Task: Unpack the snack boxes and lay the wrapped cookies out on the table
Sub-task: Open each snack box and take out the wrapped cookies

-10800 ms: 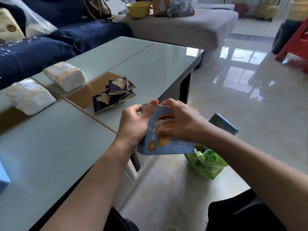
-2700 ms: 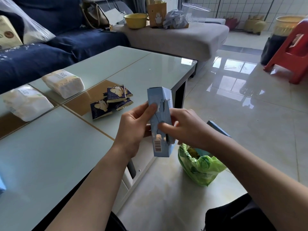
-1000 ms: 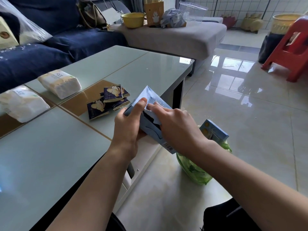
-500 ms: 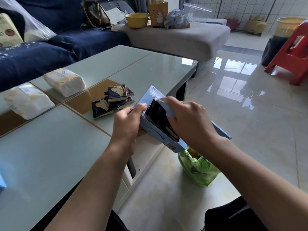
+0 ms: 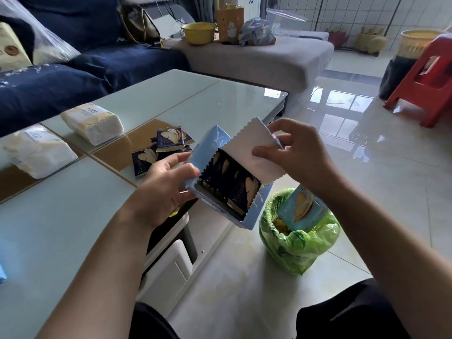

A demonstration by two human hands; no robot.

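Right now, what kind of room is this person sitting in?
Most likely a living room at home: a dark blue sofa and a grey ottoman stand around a low glass-topped coffee table on a shiny tiled floor.

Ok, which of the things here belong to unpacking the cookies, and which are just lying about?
Part of the job:
- blue snack box, held by left hand
- torn flap, pinched by right hand
- wrapped cookies in box
- cookies on table
- empty box in green bag

Lying about:
- tissue packs
- yellow bowl
- red stool
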